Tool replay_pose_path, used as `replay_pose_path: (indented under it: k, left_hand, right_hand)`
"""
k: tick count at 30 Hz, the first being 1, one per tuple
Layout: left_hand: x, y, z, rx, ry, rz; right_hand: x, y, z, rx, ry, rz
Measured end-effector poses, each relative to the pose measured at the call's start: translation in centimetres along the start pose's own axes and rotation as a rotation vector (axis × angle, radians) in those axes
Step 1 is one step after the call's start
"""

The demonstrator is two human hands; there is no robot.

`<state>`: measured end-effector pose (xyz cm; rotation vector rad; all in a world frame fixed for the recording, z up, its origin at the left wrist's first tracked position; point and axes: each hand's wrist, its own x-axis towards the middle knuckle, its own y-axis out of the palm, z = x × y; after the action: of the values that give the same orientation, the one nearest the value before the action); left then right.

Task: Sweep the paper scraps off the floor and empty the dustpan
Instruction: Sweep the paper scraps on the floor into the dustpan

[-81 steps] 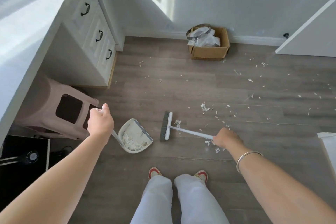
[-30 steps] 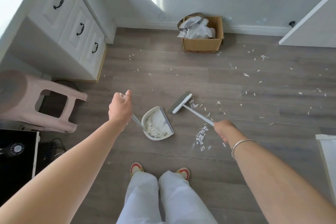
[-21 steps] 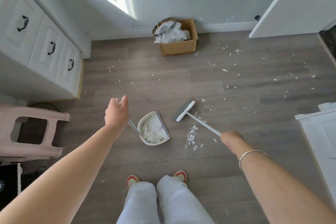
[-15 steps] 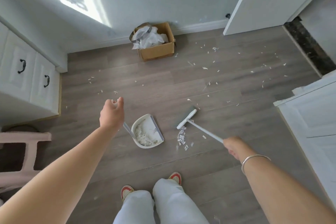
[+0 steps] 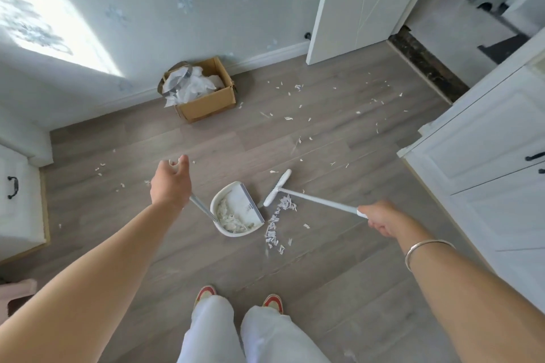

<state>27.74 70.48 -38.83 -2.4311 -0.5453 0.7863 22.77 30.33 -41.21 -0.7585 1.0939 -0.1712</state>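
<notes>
A white dustpan (image 5: 241, 200) stands on the wood floor ahead of my feet, with a heap of paper scraps inside. My left hand (image 5: 170, 184) grips the top of its long handle. My right hand (image 5: 380, 216) grips the white broom handle; the broom head (image 5: 276, 188) rests on the floor just right of the dustpan's open edge. A line of swept paper scraps (image 5: 275, 225) lies beside the pan, below the broom head. More scraps (image 5: 298, 115) are scattered over the floor toward the far wall and door.
A cardboard box (image 5: 206, 97) stuffed with white paper stands against the far wall. A white cabinet (image 5: 489, 162) stands close on the right, white drawers (image 5: 17, 197) on the left. An open white door (image 5: 362, 0) leads to another room. My feet (image 5: 239, 299) are below the pan.
My view has swung right, so the drawers and pink stool slid out left. The broom dragged scraps back into a line beside the dustpan. Both hands kept their grips.
</notes>
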Motion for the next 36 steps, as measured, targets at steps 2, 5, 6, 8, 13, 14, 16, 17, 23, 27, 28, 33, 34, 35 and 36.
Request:
replay_pose_path:
  k: [2, 5, 6, 8, 13, 14, 16, 17, 23, 27, 28, 33, 34, 35, 36]
  left_hand:
    - [0.8, 0.5, -1.0, 0.003, 0.02, 0.012]
    - [2.4, 1.0, -2.2, -0.002, 0.039, 0.029]
    - [3.0, 1.2, -2.7, 0.004, 0.044, 0.037]
    - [4.6, 1.6, -3.5, 0.029, 0.057, 0.061]
    - [10.5, 2.6, -6.9, 0.034, 0.058, 0.159]
    - [11.5, 2.7, -7.5, 0.038, 0.052, 0.168]
    - [14.0, 2.9, -8.6, 0.052, 0.058, 0.185]
    - [15.0, 3.1, -9.0, 0.053, 0.063, 0.19]
    - [20.8, 4.2, -10.5, 0.073, 0.041, 0.241]
    - [23.2, 4.7, -11.0, 0.093, 0.036, 0.252]
    - [23.7, 4.8, -11.0, 0.098, 0.031, 0.251]
    - [25.4, 4.9, -11.5, 0.108, 0.031, 0.254]
    - [25.4, 4.9, -11.8, 0.108, 0.033, 0.256]
    - [25.6, 5.0, -11.9, 0.111, 0.037, 0.258]
    - [25.6, 5.2, -12.0, 0.114, 0.039, 0.256]
  right_hand:
    - [0.1, 0.3, 0.9, -0.116, -0.088, -0.115]
    - [-0.7, 0.7, 2.6, -0.415, -0.184, -0.263]
    - [-0.8, 0.8, 3.2, -0.465, -0.203, -0.302]
    - [-0.7, 1.2, 4.3, -0.55, -0.219, -0.36]
    - [1.0, 3.4, 8.3, -0.613, -0.164, -0.355]
    - [1.2, 3.8, 9.1, -0.609, -0.148, -0.361]
    - [2.0, 5.1, 11.2, -0.591, -0.108, -0.368]
    - [2.2, 5.6, 12.0, -0.583, -0.099, -0.37]
    - [4.1, 8.6, 16.1, -0.512, 0.002, -0.396]
    - [5.4, 9.6, 18.4, -0.527, 0.053, -0.28]
    - [5.6, 9.8, 19.0, -0.521, 0.064, -0.224]
    - [6.5, 10.7, 20.7, -0.296, 0.147, 0.006]
    - [6.6, 10.8, 21.0, -0.204, 0.171, 0.036]
    - [6.9, 11.0, 21.3, -0.112, 0.191, 0.048]
    - [7.2, 11.2, 21.5, -0.05, 0.199, 0.044]
